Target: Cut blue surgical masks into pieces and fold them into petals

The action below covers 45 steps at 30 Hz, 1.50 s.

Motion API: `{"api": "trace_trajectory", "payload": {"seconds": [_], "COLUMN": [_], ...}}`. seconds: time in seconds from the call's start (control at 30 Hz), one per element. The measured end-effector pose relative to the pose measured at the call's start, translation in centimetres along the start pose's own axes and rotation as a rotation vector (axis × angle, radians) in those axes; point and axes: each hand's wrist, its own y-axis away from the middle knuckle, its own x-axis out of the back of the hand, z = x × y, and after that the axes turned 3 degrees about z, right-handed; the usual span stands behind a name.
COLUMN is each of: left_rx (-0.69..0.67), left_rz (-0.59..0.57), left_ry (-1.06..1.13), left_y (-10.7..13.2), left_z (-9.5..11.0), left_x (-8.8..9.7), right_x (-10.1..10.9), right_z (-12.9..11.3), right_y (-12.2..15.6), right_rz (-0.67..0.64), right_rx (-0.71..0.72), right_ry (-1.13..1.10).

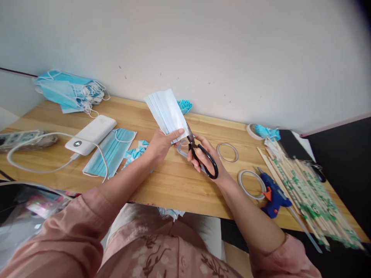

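Mask (168, 110) held up over the wooden table (174, 185), white side showing, its lower edge pinched by the left hand (160, 144). Right hand (206, 160) is closed through the handles of the black scissors (193, 146), blades at the mask's lower right corner, probably biting the edge. Cutting step; a clean cut calls for keeping the mask taut.

wall (232, 46): plain white, faint specks | table (174, 189): light wood, against wall | floor (342, 146), right: dark
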Motion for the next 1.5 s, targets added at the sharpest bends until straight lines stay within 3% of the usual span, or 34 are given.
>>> {"api": "trace_trajectory", "payload": {"seconds": [0.67, 0.77, 0.93, 1.03, 1.3, 1.5], "left_rx": [-0.04, -0.08, -0.251, -0.328, -0.202, -0.17], "left_rz": [0.018, -0.03, -0.163, -0.207, -0.158, -0.216], "left_ry": [-0.059, -0.106, -0.212, -0.256, -0.236, -0.18], "left_y": [-0.8, -1.3, -2.2, -3.2, -7.0, -6.1], "left_z": [0.0, 1.9, 7.2, 8.4, 4.3, 3.3], "left_x": [0.1, -0.7, -2.7, -2.9, -1.6, -1.9], "right_x": [0.1, 0.1, 0.4, 0.7, 2.1, 2.3], "right_z": [-0.1, -1.7, -5.0, -5.1, -0.8, -0.1], "right_y": [-0.7, -0.9, -1.3, -2.0, -5.1, -4.4], "right_rz": [0.053, 0.053, -0.02, -0.066, 0.036, 0.093], "right_rx": [0.03, 0.096, 0.302, 0.345, 0.238, 0.219], "right_ry": [-0.019, 0.028, 0.038, 0.016, -0.013, 0.078]}}
